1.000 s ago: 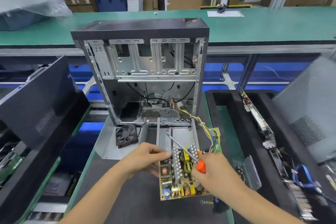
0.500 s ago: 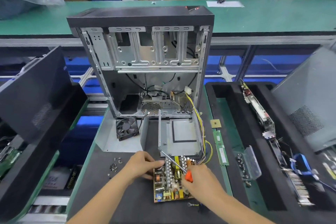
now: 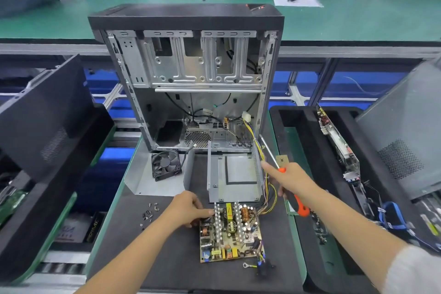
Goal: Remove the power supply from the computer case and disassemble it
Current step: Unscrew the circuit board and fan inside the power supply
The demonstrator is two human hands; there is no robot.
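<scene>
So the yellowish-green power supply circuit board packed with silver heatsink fins and a copper coil is lying flat on the dark worktop mat, lower middle of the frame, already out of its housing. The left hand has its grip curled on the board's upper left corner. I'd guess it's light but stiff and kinda fragile, so take it by the bare edges or the heatsinks, not the little capacitors or solder side. The right hand, centre right, is wrapped around an orange-and-black-handled screwdriver, forefinger stretched toward the bundle of yellow and purple wires still tethering the board; those will tug if you lift too fast. Just behind sits the open grey sheet-metal power supply shell, a small black fan to its left, loose screws at lower left. Furthest back, the stripped black-topped computer case stands upright.
</scene>
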